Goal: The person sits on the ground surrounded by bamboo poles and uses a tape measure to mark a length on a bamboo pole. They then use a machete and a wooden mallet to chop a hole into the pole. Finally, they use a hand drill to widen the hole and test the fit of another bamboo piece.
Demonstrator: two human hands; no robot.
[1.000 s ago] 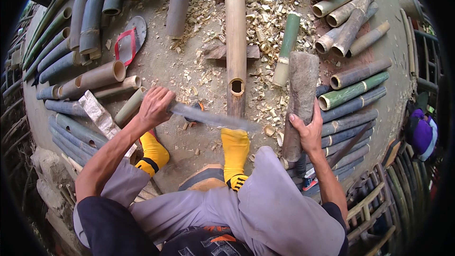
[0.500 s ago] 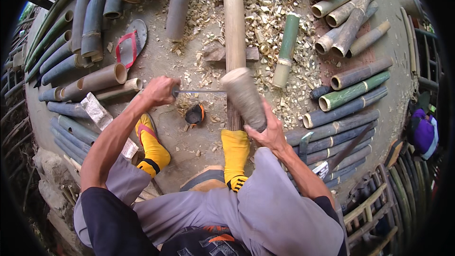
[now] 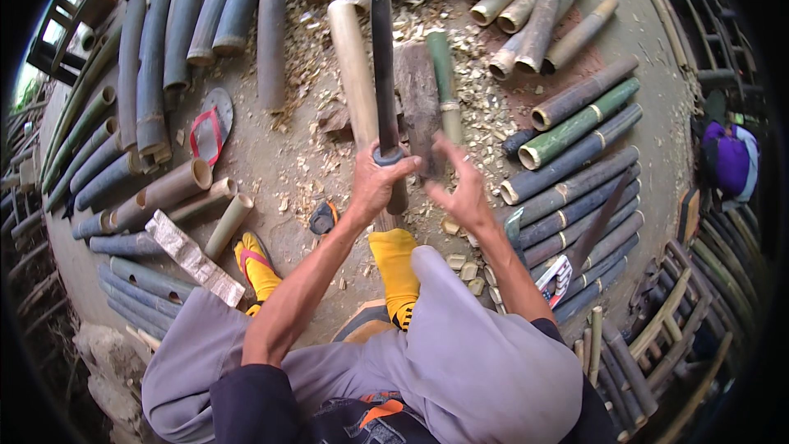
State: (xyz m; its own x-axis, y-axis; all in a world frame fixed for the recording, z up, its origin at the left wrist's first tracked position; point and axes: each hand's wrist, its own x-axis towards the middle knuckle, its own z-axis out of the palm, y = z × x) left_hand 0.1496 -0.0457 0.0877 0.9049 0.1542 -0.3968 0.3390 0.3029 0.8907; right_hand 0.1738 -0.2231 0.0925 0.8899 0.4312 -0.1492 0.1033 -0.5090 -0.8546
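Left hand (image 3: 374,185) in a closed grip on a long dark blade (image 3: 383,66), upright over a pale bamboo pole (image 3: 352,66) — right hand (image 3: 460,189) open, fingers spread just beside a blurred wooden block (image 3: 419,99).

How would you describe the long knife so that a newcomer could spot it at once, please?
Start at the pale bamboo pole running up the middle of the shavings-strewn floor. Just right of it, the left hand grips the knife, blade pointing away. Unlike the round stalks around it, it is a flat, dark, pointed blade.
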